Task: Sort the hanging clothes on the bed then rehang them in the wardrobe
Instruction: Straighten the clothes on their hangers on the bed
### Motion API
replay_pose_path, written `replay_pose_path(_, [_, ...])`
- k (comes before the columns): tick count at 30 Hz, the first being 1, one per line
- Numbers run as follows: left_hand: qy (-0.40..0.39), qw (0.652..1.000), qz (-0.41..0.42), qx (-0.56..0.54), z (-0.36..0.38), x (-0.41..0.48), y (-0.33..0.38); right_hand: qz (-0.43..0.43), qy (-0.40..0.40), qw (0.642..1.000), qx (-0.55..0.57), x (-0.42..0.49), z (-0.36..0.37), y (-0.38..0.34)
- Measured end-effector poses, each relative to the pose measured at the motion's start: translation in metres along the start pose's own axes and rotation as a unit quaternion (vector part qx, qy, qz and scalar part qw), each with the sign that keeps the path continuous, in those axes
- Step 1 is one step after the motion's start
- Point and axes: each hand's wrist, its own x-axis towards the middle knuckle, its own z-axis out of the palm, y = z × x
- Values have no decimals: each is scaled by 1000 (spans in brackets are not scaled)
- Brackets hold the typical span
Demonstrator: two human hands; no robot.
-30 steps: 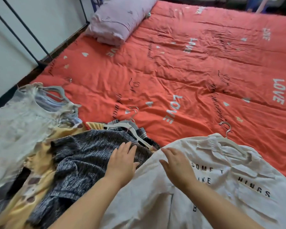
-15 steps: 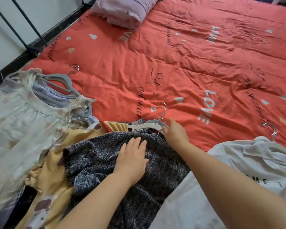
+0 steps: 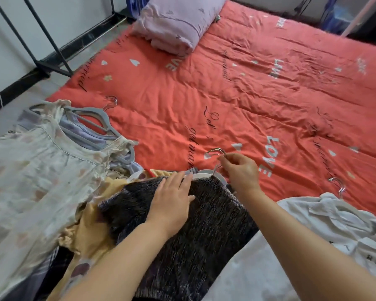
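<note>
The bed (image 3: 258,94), under a red quilt, fills most of the frame, with a lilac pillow (image 3: 174,25) at the top centre. A pale flowered garment (image 3: 30,181) on grey hangers (image 3: 91,111) lies at the left edge. A white shirt (image 3: 313,246) on its own hanger is at the lower right. Between them, at lower centre, a dark knit top (image 3: 200,231) lies over a yellow garment (image 3: 91,227).

The left hand (image 3: 172,198) lies flat on the knit, fingers straight and together. The right hand (image 3: 241,172), fingers curled, pinches the metal hook (image 3: 215,151) of the knit's white hanger (image 3: 202,175).

Half a second earlier the right hand rested low at the hanger's neck. Now it holds the hook higher up. The left hand has stayed put.
</note>
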Motion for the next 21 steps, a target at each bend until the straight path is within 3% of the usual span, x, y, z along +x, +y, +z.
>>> replay_pose_path(5, [47, 998, 41, 1, -57, -6, 21, -59, -3, 996, 72, -53, -27, -74])
replay_pose_path(10, [193, 971, 142, -25, -123, -21, 34, -110, -32, 987, 113, -101, -45, -152])
replay_pose_path(12, [204, 966, 153, -38, -152, -31, 43, -146, -36, 983, 102, -116, -57, -176])
replay_pose_path(14, [227, 959, 162, -52, -180, -41, 56, -186, -25, 981, 47, -128, -76, -192])
replay_pose_path(16, [244, 953, 168, -67, -204, -49, 71, -228, 18, 969, -88, -142, -100, -195])
replay_pose_path(21, [273, 935, 198, -110, -253, -62, 116, -311, 96, 877, -352, -186, -153, -170])
